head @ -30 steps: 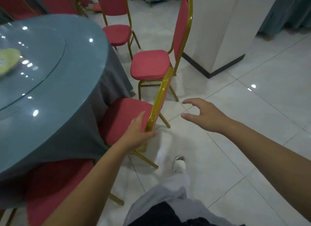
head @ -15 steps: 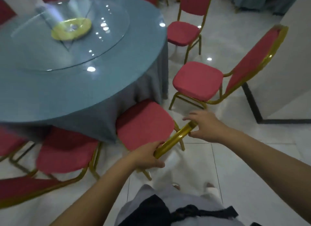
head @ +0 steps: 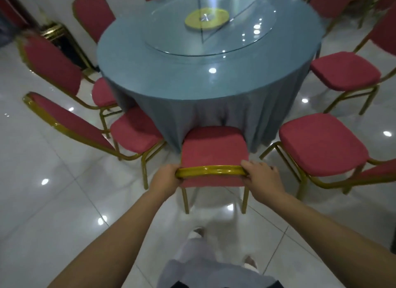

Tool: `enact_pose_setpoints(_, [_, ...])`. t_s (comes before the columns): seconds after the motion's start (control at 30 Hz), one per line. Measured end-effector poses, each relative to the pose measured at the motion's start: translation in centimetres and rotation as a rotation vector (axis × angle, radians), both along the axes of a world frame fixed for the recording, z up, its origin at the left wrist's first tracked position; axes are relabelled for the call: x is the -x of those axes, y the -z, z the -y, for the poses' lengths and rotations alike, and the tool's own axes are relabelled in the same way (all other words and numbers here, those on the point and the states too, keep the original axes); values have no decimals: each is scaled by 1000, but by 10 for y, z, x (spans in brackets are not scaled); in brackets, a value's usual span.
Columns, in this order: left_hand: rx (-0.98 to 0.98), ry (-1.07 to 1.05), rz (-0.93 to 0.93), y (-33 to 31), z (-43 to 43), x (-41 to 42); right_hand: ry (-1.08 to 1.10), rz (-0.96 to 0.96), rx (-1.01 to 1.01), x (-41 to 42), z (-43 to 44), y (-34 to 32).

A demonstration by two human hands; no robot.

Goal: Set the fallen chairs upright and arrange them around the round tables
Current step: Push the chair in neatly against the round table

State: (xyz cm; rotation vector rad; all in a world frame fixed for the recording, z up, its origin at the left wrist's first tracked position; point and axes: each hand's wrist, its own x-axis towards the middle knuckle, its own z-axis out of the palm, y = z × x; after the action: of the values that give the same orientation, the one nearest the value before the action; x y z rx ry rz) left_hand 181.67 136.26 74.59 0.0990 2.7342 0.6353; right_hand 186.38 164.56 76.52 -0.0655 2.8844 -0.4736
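Note:
A red chair (head: 213, 148) with a gold frame stands upright right in front of me, its seat facing the round table (head: 205, 73) draped in grey-blue cloth. My left hand (head: 166, 177) grips the left end of the gold top rail of its backrest. My right hand (head: 260, 176) grips the right end of the same rail. The front edge of the seat touches the hanging tablecloth.
Upright red chairs ring the table: two on the left (head: 137, 131) (head: 53, 60), two on the right (head: 319, 146) (head: 345, 71), more behind. A glass turntable with a yellow disc (head: 206, 18) tops the table. White glossy tiles (head: 53, 202) lie around my feet.
I have swung round behind the chair so it now faces the table squarely. My right hand went from open in the air to gripping the rail; my left hand slid to the rail's left end.

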Motion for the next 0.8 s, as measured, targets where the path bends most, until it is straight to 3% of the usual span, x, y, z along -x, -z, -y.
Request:
enact_pose_setpoints(0.33, [102, -7, -17, 2, -59, 21, -4, 49, -54, 41, -52, -14])
enact_pose_setpoints(0.57, [106, -9, 19, 1, -45, 41, 1, 60, -36, 67, -42, -7])
enact_pose_setpoints(0.8, [-109, 199, 307, -17, -65, 46, 96, 96, 130, 28, -88, -14])
